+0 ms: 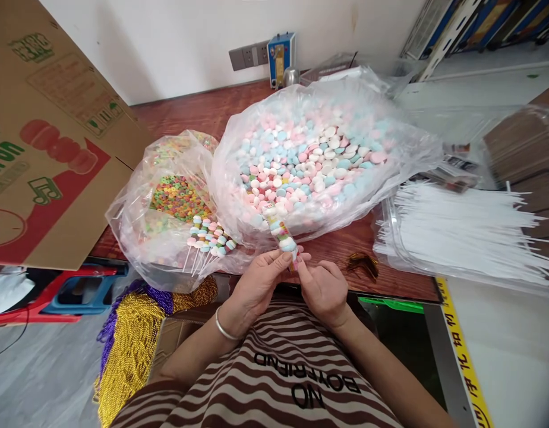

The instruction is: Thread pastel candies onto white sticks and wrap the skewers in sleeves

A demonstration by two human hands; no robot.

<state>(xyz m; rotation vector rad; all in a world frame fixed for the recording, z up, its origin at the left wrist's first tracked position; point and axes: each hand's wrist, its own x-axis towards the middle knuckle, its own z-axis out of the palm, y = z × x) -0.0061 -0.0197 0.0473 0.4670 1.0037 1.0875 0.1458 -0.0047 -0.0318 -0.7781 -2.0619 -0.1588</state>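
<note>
A narrow clear printed packet [280,229] with pastel candies inside is held in front of me, slanting up and away over the table edge. My left hand [259,279] pinches its lower end from the left. From the other side, the thumb and fingers of my right hand [324,290] close on the same end. Just beyond the packet lies a large open plastic bag of pink, white and blue candies [301,157]. Several candy skewers [210,238] on white sticks rest on a smaller bag of colourful ring-shaped candies [179,196]. Gold twist ties [362,263] lie right of my right hand.
A clear tray of white sticks [461,229] sits at the right. A tall cardboard box [51,131] stands at the left. Gold and purple bead strings [132,351] hang below the table's front edge. A blue device [281,59] stands against the wall.
</note>
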